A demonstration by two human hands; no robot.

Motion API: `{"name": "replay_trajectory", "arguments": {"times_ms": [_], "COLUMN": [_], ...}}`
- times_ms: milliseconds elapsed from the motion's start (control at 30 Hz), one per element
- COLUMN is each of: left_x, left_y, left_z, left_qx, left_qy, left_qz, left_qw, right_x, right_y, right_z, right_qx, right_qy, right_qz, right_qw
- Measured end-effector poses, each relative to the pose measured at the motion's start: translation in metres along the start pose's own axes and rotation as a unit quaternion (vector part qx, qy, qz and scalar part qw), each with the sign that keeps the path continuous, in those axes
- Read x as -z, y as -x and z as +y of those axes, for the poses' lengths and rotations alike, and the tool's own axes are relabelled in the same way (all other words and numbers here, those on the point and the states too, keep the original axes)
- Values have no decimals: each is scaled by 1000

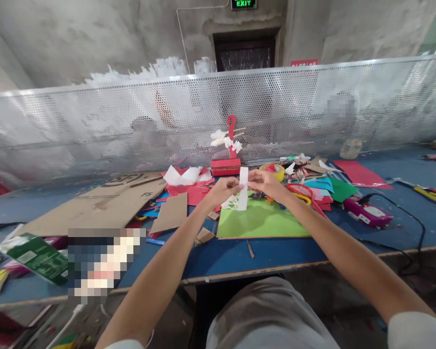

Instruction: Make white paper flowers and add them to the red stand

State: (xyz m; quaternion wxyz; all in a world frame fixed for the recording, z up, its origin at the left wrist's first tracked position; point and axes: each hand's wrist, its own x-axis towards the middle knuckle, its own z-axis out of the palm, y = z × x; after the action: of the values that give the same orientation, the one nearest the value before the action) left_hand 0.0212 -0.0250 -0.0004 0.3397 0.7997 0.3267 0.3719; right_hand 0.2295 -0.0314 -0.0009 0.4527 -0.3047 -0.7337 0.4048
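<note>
A narrow white paper strip (243,196) stands upright between my hands, above a lime-green sheet (265,224). My left hand (223,188) pinches its left edge, and from the other side the fingers of my right hand (265,182) close on it. Thin white curled paper pieces (232,202) lie on the green sheet below my left hand. Just behind, a red stand (225,167) with a curved red upright (231,135) carries white tufts (234,144) on thin sticks.
Brown cardboard (98,201) covers the left of the blue table (218,261). Yellow tape (278,170), coloured paper (359,173), a purple corded device (368,213) and yellow-handled pliers (432,194) lie to the right. A perforated metal screen (189,111) runs along the back.
</note>
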Motion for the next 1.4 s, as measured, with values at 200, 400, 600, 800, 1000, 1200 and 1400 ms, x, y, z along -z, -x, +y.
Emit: {"name": "replay_trajectory", "arguments": {"times_ms": [200,400,600,800,1000,1200,1400], "left_x": [0,0,0,0,-1,-2,-2], "left_y": [-2,-2,-2,-1,-1,-1,-2], "left_z": [-2,-4,-2,3,5,3,3], "left_qx": [13,4,10,11,21,18,19], "left_qy": [16,23,7,4,18,28,40], "left_qz": [-2,-7,12,28,35,36,34], "left_qw": [1000,1000,1000,1000,999,999,998], "right_x": [1,0,0,1,0,-1,-2], "right_y": [-1,1,2,1,1,1,2], "right_z": [1,0,1,3,2,-1,-1], "right_qx": [-9,-4,0,5,4,-8,-4], "right_qy": [18,35,19,30,32,26,20], "right_qz": [4,-12,-32,-26,-31,-29,-28], "right_qw": [1000,999,999,999,999,999,999]}}
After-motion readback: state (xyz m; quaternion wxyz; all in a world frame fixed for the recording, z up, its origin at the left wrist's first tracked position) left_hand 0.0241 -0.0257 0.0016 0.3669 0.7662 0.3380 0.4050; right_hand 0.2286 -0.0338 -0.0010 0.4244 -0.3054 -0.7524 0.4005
